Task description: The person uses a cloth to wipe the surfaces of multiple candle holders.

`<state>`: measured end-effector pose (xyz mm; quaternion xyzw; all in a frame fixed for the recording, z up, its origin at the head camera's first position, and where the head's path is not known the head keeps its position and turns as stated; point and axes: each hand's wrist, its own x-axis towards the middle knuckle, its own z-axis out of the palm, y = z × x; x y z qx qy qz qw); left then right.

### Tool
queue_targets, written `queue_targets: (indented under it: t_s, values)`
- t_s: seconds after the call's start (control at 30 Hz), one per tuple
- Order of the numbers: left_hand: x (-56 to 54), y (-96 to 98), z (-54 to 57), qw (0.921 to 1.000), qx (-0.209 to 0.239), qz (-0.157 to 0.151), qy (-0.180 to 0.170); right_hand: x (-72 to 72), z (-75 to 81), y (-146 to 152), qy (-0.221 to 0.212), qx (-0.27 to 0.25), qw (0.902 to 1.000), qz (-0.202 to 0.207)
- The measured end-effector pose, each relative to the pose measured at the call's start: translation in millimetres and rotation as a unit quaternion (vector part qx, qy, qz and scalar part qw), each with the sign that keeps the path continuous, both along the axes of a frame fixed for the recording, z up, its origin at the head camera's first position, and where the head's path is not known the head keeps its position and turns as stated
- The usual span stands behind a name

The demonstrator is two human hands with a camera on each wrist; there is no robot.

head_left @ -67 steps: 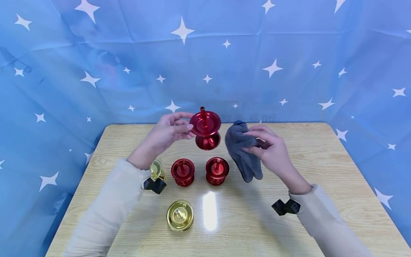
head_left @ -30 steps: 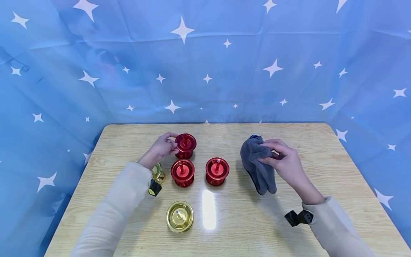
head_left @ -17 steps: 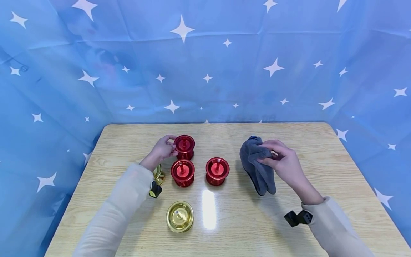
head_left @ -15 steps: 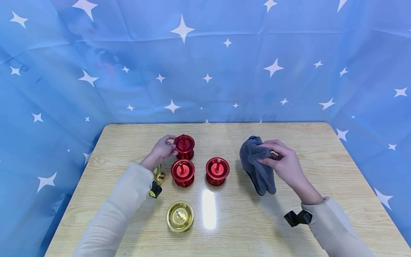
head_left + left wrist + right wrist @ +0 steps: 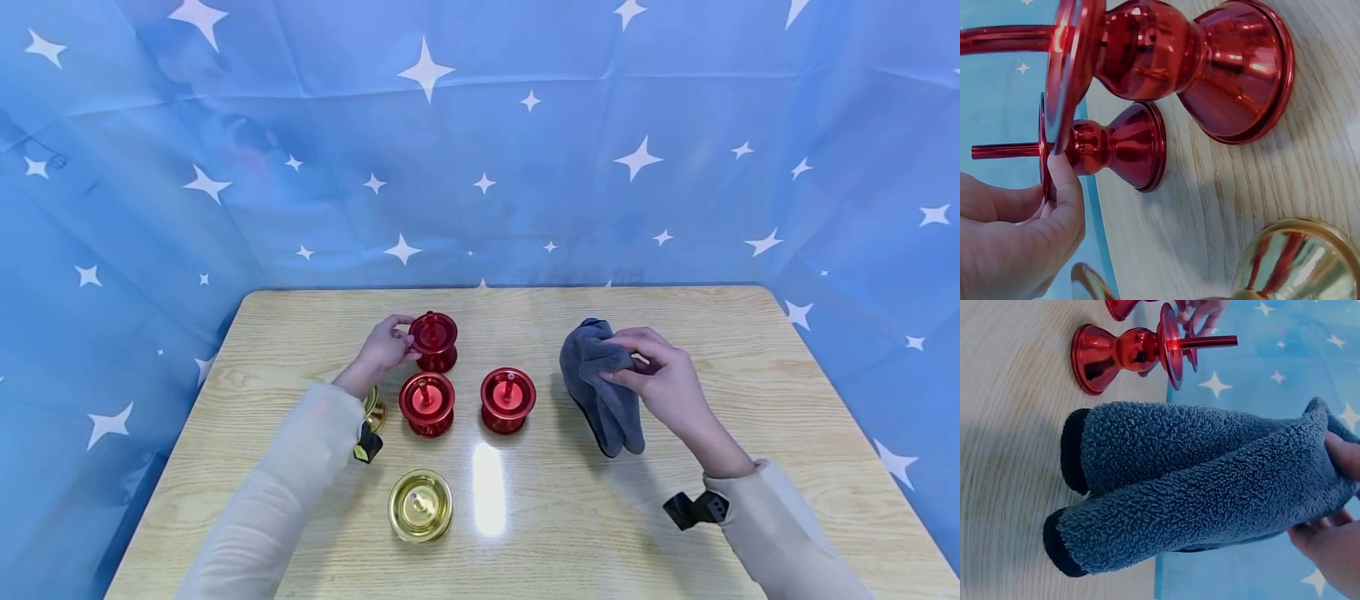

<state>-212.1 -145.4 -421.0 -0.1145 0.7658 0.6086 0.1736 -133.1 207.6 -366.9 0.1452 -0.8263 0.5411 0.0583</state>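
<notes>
My left hand pinches the dish rim of a shiny red metal candlestick, which stands upright at the back left of the table. In the left wrist view, thumb and fingers meet at that rim, and the candlestick's base is on the wood. Just in front of it stands a second red candlestick, with a third one to its right. Over at the right, my right hand pinches a folded dark grey cloth by its top; the lower folds hang down close over the tabletop.
A gold candlestick stands nearest me on the wooden table. Another gold candlestick is partly hidden behind the left sleeve. A blue star-patterned curtain rises behind the table and along both sides.
The left hand has brought the red candlestick down from the air to the table at the back left. The right hand has moved the cloth rightward and nearer me. Lately both barely move.
</notes>
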Motion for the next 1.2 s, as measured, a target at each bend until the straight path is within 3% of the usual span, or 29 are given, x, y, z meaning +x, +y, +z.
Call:
queue_targets:
  t_s: [0.2, 0.4, 0.53, 0.7, 0.83, 1.07, 1.2]
  values:
    - [0.5, -2.9, 9.9, 0.9999, -0.002, -0.014, 0.004, 0.4, -0.6, 1.8, -0.001, 0.003, 1.0, 0.0]
    - [6.0, -17.2, 37.3, 0.9974, -0.023, -0.034, 0.059, 0.5, 0.2, 4.8, -0.006, 0.007, 1.0, -0.003]
    - [11.7, -34.0, 56.6, 0.9934, -0.027, -0.062, 0.093, 0.5, 1.0, 6.0, -0.012, 0.011, 0.9999, -0.003]
    - [21.3, -65.0, 68.7, 0.993, -0.028, -0.071, 0.091, 0.4, 0.5, 7.6, -0.013, 0.013, 0.9998, -0.004]
    - [32.4, -90.3, 61.9, 0.9941, -0.039, -0.072, 0.071, 0.6, -0.9, 9.6, -0.012, 0.018, 0.9998, -0.005]
    - [53.8, -119.2, 29.9, 0.9929, -0.076, -0.088, 0.024, 2.3, -4.4, 12.9, -0.014, 0.024, 0.9996, -0.003]
    - [63.6, -128.5, 14.4, 0.9918, -0.049, -0.118, 0.003, 2.3, -6.4, 14.5, -0.013, 0.022, 0.9997, -0.003]
